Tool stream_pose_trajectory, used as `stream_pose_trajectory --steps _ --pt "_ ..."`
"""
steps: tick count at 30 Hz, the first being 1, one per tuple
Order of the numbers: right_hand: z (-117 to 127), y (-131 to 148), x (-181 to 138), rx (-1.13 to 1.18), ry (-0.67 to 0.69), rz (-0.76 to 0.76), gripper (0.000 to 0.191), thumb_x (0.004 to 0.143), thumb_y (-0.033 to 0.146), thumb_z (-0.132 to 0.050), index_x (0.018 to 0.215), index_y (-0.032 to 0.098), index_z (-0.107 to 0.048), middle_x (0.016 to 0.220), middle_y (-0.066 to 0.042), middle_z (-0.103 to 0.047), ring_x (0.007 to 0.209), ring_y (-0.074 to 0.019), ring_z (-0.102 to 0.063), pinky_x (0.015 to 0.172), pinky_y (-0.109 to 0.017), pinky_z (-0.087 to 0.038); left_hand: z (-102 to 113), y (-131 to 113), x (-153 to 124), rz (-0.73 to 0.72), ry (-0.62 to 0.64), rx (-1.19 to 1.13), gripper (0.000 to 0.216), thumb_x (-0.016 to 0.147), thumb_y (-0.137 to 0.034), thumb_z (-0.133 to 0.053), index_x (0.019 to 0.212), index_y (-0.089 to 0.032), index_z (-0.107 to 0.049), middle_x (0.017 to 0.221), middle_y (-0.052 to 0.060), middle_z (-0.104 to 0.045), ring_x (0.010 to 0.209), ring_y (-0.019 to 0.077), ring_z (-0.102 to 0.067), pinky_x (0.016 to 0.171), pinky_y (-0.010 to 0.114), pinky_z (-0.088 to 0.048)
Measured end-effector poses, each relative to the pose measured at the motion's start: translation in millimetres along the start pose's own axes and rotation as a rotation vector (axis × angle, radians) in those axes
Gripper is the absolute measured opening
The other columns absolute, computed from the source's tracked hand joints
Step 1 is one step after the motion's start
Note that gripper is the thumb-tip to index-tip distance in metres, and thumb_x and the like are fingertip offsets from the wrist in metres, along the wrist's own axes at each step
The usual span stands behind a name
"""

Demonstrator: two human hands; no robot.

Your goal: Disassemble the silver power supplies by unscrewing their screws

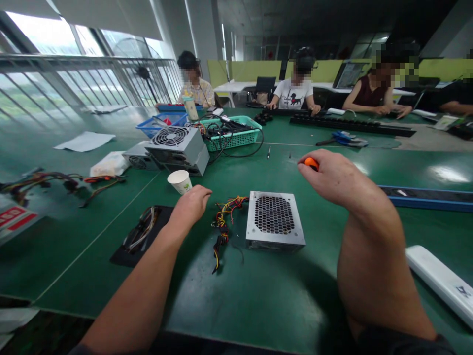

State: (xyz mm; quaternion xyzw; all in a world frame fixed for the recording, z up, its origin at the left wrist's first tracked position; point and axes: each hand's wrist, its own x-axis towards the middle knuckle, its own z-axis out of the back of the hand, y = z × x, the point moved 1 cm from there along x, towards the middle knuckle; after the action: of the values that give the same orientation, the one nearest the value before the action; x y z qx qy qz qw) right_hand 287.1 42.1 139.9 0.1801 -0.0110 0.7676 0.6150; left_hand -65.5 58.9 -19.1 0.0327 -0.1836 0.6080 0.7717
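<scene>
Where right hand (334, 178) grips, orange handle (312, 161) half-hidden

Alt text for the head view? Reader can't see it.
A person's right hand grips an orange-handled tool near a perforated metal power supply box with a loose wire bundle on a green table. The left hand is curled beside a paper cup. Other people sit working at the far side.

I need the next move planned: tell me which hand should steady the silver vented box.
Left, probably. The left hand looks empty and sits by the wires of the silver vented box; the right hand is closed on an orange handle.
</scene>
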Motion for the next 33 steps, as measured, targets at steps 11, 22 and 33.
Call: stream_pose_trajectory --steps 11,22,33 --pt "12.5 0.8 -14.7 0.093 -0.086 0.095 0.031 0.096 0.045 -0.051 0.082 0.021 -0.064 0.075 -0.005 -0.068 0.063 -0.0183 -0.055 0.060 -0.031 -0.036 15.6 -76.4 3.9 0.147 -0.148 -0.673 0.026 0.090 -0.040 -0.064 0.095 -0.017 -0.075 0.084 0.003 -0.075 0.072 0.0161 -0.067 0.067 0.027 -0.053" --pt "18.9 13.5 -23.2 0.200 -0.200 0.105 0.033 0.093 0.052 -0.058 0.084 0.022 -0.068 0.068 -0.002 -0.067 0.061 -0.0179 -0.056 0.061 -0.032 -0.035 45.1 -147.3 62.7 -0.016 -0.254 -0.999 0.024 0.089 -0.039 -0.067 0.093 -0.016 -0.072 0.076 0.002 -0.069 0.064 0.0115 -0.061 0.053 0.021 -0.047" --pt "9.3 32.5 -22.5 0.194 -0.234 0.145 0.033 0.090 0.055 -0.063 0.080 0.024 -0.068 0.067 -0.002 -0.068 0.060 -0.0185 -0.057 0.062 -0.033 -0.039 -35.3 -157.8 61.2 -0.159 -0.046 -0.873 0.024 0.095 -0.037 -0.059 0.081 -0.018 -0.059 0.076 0.000 -0.063 0.070 0.0127 -0.055 0.064 0.026 -0.041"
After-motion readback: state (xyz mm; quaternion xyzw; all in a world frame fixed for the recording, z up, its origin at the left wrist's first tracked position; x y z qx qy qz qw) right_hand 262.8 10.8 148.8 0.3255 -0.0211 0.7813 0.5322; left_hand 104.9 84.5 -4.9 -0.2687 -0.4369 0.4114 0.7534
